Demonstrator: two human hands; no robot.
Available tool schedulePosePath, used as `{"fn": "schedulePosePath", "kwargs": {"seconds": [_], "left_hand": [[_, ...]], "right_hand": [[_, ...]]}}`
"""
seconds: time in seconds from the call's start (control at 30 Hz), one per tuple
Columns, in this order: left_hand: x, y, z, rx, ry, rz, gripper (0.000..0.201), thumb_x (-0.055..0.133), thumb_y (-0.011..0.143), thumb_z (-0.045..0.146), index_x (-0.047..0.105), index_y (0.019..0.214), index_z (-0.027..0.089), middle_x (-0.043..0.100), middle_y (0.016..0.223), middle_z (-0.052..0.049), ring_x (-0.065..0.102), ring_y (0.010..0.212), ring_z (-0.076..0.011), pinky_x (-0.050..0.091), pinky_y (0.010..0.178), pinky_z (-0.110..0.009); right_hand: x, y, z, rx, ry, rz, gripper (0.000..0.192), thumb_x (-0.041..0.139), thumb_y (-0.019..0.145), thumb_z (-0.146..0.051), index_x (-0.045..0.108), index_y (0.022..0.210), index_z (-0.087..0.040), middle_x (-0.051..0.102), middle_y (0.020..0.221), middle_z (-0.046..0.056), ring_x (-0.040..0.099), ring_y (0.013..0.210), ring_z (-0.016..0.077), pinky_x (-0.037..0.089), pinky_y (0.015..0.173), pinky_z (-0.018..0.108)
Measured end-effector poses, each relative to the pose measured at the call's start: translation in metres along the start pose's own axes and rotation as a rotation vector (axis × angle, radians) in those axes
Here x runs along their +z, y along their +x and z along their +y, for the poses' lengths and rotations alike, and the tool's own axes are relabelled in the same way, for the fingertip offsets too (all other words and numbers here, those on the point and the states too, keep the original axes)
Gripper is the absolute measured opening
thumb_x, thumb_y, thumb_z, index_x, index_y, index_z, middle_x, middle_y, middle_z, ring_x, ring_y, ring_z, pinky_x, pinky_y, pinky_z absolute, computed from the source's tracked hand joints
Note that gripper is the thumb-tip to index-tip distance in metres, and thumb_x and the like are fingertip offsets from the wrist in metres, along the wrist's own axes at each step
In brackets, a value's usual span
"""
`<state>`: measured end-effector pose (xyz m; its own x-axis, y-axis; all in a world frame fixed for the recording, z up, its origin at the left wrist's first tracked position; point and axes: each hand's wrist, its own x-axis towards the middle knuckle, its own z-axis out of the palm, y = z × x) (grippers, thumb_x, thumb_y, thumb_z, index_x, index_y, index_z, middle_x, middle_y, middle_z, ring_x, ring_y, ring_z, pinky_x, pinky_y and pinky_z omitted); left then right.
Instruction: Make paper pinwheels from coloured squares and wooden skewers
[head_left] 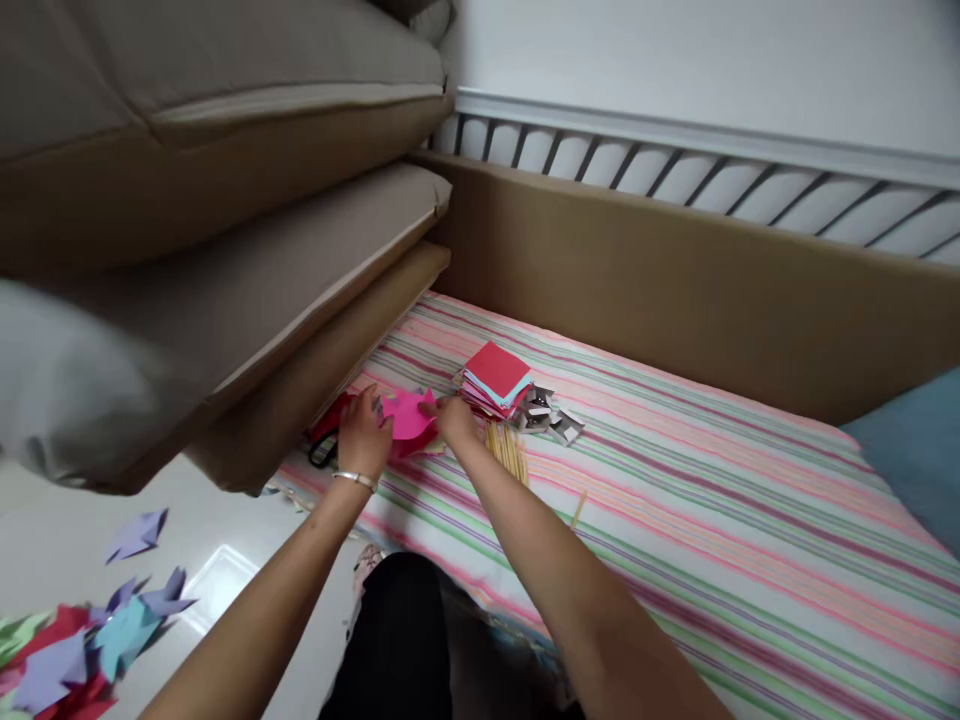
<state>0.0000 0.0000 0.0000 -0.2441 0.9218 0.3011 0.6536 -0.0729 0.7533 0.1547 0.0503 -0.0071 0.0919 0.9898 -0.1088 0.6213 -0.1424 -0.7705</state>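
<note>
While both arms stretch forward over the striped mattress, the work sits far out near its left edge, beside the stacked brown cushions that lean in from the left. Largest of the things in play is the pink paper sheet, lying on the stripes between the 2 hands; it looks partly folded, though the exact shape is too small to tell. The left hand, with a bracelet on its wrist, rests its fingers curled down on the sheet's left edge, pinning or pinching it. The right hand closes its fingertips on the right edge of the same sheet. Just beyond the right hand stands a stack of coloured paper squares, red on top, and beside it a small heap of grey-and-white pieces. A bundle of thin wooden sticks lies just right of the right wrist. To fold well here, I judge that 1 hand should hold the sheet flat while the other brings edge to edge squarely, then presses the crease firmly against the soft bedding, which gives little support.
</note>
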Motion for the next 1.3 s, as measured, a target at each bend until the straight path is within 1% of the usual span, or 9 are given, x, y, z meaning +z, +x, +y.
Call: {"fn": "schedulePosePath", "kwargs": {"seconds": [0.13,0.27,0.5,0.63,0.8,0.93,1.07,1.17,1.3], "left_hand": [[0.026,0.008,0.003,0.299,0.247,-0.293,0.035,0.038,0.081,0.01,0.061,0.107,0.013,0.062,0.109,-0.013,0.053,0.107,-0.024,0.036,0.097,-0.037],[0.062,0.002,-0.008,0.287,0.319,-0.486,0.037,0.044,0.081,0.016,0.058,0.114,0.009,0.059,0.118,-0.018,0.05,0.114,-0.0273,0.034,0.098,-0.039],[0.089,-0.018,-0.036,0.292,0.531,-0.493,0.062,0.035,0.086,0.052,0.029,0.141,0.024,0.017,0.15,-0.014,0.006,0.138,-0.034,0.004,0.106,-0.057],[0.094,-0.017,-0.04,0.306,0.57,-0.489,0.06,0.032,0.086,0.053,0.026,0.141,0.028,0.014,0.151,-0.013,0.003,0.138,-0.0337,0.003,0.106,-0.057],[0.09,-0.014,-0.031,0.246,0.588,-0.558,0.061,0.034,0.085,0.054,0.028,0.14,0.03,0.014,0.152,-0.011,0.005,0.138,-0.0344,0.006,0.105,-0.058],[0.075,-0.015,-0.014,0.219,0.553,-0.58,0.062,0.035,0.083,0.057,0.029,0.139,0.03,0.016,0.151,-0.011,0.006,0.138,-0.0348,0.009,0.104,-0.059],[0.031,-0.033,-0.008,0.348,0.493,-0.386,0.057,0.036,0.087,0.048,0.033,0.139,0.026,0.019,0.151,-0.009,0.007,0.139,-0.0295,0.008,0.108,-0.053],[-0.019,-0.076,-0.037,0.394,0.425,-0.2,0.051,0.033,0.089,0.041,0.039,0.135,0.02,0.024,0.149,-0.009,0.013,0.139,-0.0251,0.013,0.11,-0.046],[-0.075,-0.19,-0.115,0.186,0.361,-0.201,0.041,0.041,0.085,0.042,0.055,0.119,0.026,0.048,0.136,-0.009,0.037,0.129,-0.0285,0.033,0.104,-0.046]], "right_hand": [[0.015,0.012,0.009,0.002,-0.164,-0.012,0.02,0.066,0.07,-0.035,0.064,0.06,-0.018,0.069,0.072,0.012,0.064,0.083,0.0266,0.044,0.071,0.033],[0.014,0.012,0.008,-0.023,-0.23,-0.021,0.017,0.062,0.074,-0.032,0.068,0.07,-0.016,0.07,0.077,0.014,0.064,0.083,0.0259,0.045,0.072,0.033],[-0.067,-0.079,0.074,-0.171,-0.205,0.206,0.024,0.048,0.084,-0.037,0.064,0.094,-0.023,0.067,0.097,0.005,0.062,0.086,0.0163,0.043,0.077,0.025],[-0.129,-0.13,0.137,0.42,-0.491,0.262,0.038,0.038,0.085,-0.048,0.064,0.082,-0.021,0.068,0.08,0.008,0.063,0.078,0.0213,0.043,0.067,0.03],[-0.135,-0.124,0.16,0.492,-0.501,0.165,0.03,0.052,0.075,-0.043,0.066,0.07,-0.017,0.069,0.075,0.013,0.064,0.071,0.0243,0.041,0.058,0.03],[-0.127,-0.114,0.157,0.427,-0.455,0.134,0.026,0.052,0.075,-0.037,0.065,0.063,-0.017,0.068,0.069,0.01,0.064,0.065,0.0215,0.04,0.056,0.028],[-0.135,-0.105,0.142,0.294,-0.401,0.14,0.035,0.046,0.08,-0.045,0.065,0.066,-0.019,0.068,0.067,0.007,0.062,0.066,0.0195,0.039,0.057,0.027],[-0.133,-0.097,0.117,0.204,-0.371,0.199,0.036,0.044,0.082,-0.048,0.065,0.085,-0.019,0.069,0.082,0.007,0.063,0.078,0.0208,0.04,0.062,0.027],[-0.102,-0.108,0.086,0.023,-0.319,0.243,0.029,0.042,0.085,-0.039,0.06,0.099,-0.022,0.067,0.095,0.005,0.062,0.086,0.019,0.042,0.07,0.027]]}}
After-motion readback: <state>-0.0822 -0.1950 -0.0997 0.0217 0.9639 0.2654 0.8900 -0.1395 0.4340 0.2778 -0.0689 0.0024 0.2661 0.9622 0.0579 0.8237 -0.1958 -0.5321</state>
